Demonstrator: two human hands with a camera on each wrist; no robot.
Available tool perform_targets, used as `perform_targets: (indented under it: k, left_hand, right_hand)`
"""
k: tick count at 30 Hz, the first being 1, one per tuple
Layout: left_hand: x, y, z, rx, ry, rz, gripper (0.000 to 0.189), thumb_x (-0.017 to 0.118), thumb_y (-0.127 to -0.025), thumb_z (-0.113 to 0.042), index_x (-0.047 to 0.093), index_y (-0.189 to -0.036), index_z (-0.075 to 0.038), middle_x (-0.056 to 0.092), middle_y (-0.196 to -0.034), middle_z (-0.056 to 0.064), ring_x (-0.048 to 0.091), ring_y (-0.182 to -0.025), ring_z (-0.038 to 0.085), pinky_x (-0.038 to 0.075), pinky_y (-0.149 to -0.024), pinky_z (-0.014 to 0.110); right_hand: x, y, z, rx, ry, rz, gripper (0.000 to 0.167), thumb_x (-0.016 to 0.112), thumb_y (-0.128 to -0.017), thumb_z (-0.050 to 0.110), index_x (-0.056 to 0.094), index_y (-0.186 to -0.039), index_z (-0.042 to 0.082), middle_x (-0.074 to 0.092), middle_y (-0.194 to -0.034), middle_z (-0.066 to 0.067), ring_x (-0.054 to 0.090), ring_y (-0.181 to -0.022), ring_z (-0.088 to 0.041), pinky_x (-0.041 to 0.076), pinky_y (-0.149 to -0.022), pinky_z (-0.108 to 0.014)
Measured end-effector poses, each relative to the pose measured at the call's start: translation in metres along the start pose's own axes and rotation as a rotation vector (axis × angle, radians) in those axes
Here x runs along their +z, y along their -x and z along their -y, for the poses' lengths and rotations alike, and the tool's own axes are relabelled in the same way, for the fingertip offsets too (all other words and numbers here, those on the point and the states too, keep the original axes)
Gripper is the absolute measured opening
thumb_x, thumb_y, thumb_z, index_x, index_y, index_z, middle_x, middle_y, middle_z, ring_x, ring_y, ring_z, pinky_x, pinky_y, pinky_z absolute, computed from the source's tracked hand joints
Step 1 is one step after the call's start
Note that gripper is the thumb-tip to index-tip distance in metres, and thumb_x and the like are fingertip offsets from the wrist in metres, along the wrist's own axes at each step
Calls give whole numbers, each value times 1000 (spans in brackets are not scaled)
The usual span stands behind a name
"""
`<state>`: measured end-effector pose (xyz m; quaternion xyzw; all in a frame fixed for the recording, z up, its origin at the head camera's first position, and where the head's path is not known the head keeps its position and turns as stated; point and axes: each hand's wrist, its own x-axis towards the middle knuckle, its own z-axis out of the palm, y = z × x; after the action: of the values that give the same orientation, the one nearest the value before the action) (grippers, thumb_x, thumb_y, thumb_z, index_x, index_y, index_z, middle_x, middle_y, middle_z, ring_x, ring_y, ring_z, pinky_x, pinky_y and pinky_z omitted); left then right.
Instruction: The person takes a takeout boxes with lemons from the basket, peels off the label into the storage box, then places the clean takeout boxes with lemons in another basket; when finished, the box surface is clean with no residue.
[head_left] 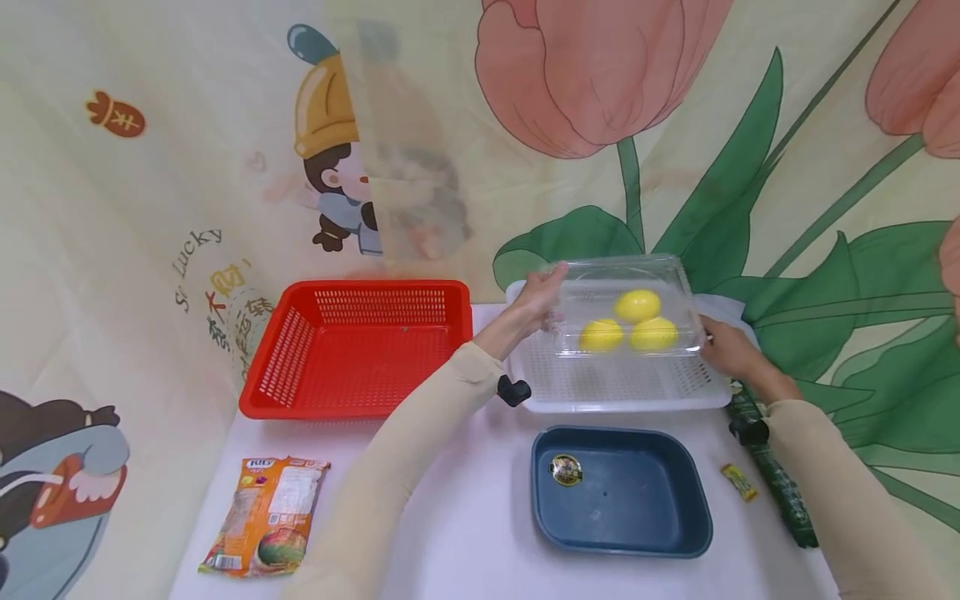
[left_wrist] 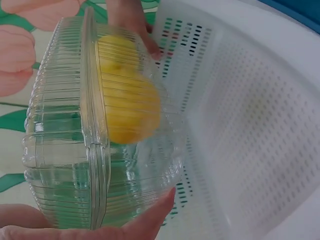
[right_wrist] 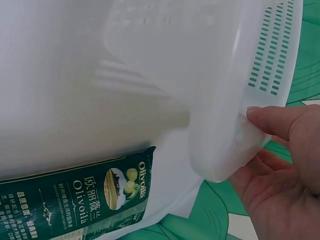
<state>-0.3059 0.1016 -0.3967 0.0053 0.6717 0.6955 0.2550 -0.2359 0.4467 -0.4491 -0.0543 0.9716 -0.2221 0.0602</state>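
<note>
My left hand (head_left: 538,298) grips the left end of a clear plastic box (head_left: 570,292), its thumb and fingers visible along the lower edge in the left wrist view. Three yellow lemons (head_left: 637,306) are inside the box, bunched toward its right side. Beneath the box is a white perforated basket (head_left: 607,392). My right hand (right_wrist: 280,160) pinches the end wall of this basket, thumb on one face and fingers behind. In the head view that hand (head_left: 727,346) is close to the box's right edge; whether it also touches the box I cannot tell.
A red basket (head_left: 352,375) stands left of the white one. Nearer are a blue basin (head_left: 622,492) and an orange snack bag (head_left: 270,517). A green Olivoila packet (right_wrist: 80,200) and a small yellow wrapped piece (head_left: 738,482) lie at the right. A printed cloth hangs behind.
</note>
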Motion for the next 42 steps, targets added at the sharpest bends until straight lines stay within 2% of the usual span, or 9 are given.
perform_targets:
  k: [2,5,7,9,21,26,30,35,42]
  left_hand:
    - [5,-7,5,-1,-21,-50,76,45,-105,-53,22,-157,-2,35,-153,29,68,-93,38,52,-49,30]
    - [9,-16,14,6,-70,-120,74,45,-105,-53,28,-154,0,44,-145,27,50,-57,18,50,-49,31]
    - [11,-21,21,8,-95,-153,73,44,-106,-51,29,-154,1,47,-140,25,33,-47,11,49,-52,34]
    - [12,-25,28,9,-103,-163,73,43,-106,-51,28,-153,2,47,-139,23,29,-46,10,49,-57,37]
    - [12,-42,49,-49,-107,-185,69,42,-105,-54,26,-151,-5,46,-134,21,43,-75,21,46,-56,32]
    - [14,-50,49,-73,-140,-202,70,43,-105,-55,27,-151,-6,46,-143,22,56,-107,32,57,-78,48]
    - [16,-48,49,-75,-146,-212,74,43,-105,-53,20,-156,-5,44,-149,23,49,-134,38,52,-99,59]
    - [19,-48,53,-112,-141,-211,83,42,-106,-53,3,-162,-6,36,-158,22,41,-144,37,45,-109,59]
    - [21,-49,55,-157,-149,-225,85,43,-105,-53,2,-163,-6,31,-162,21,37,-147,36,43,-113,56]
  right_hand:
    - [-1,0,-1,4,-8,-1,54,46,-104,9,31,-151,-13,60,-122,-42,66,-101,-50,58,-79,-57]
    - [-1,-3,-3,15,-21,15,58,46,-104,9,26,-155,-10,56,-127,-42,66,-103,-49,58,-80,-55]
    - [0,-4,-3,30,-32,31,61,48,-104,10,22,-156,-8,53,-132,-43,65,-104,-49,59,-81,-54]
    - [0,-4,-4,43,-39,42,63,50,-105,12,21,-157,-8,49,-135,-45,65,-105,-49,59,-80,-53]
    - [-1,-1,-4,34,-55,44,65,50,-106,15,17,-157,-9,46,-136,-47,67,-102,-52,61,-74,-51]
    - [-2,-1,-3,31,-56,46,65,51,-106,15,17,-157,-9,46,-135,-47,67,-101,-52,61,-73,-51]
    - [-3,-1,-1,36,-55,51,66,51,-106,15,17,-157,-9,47,-135,-47,65,-105,-54,60,-77,-53]
    - [-4,-1,1,48,-45,55,66,51,-106,15,16,-157,-8,46,-136,-48,63,-109,-56,59,-81,-57]
    - [-3,-2,-1,64,-53,70,66,50,-107,17,15,-158,-6,44,-139,-46,63,-109,-54,59,-80,-55]
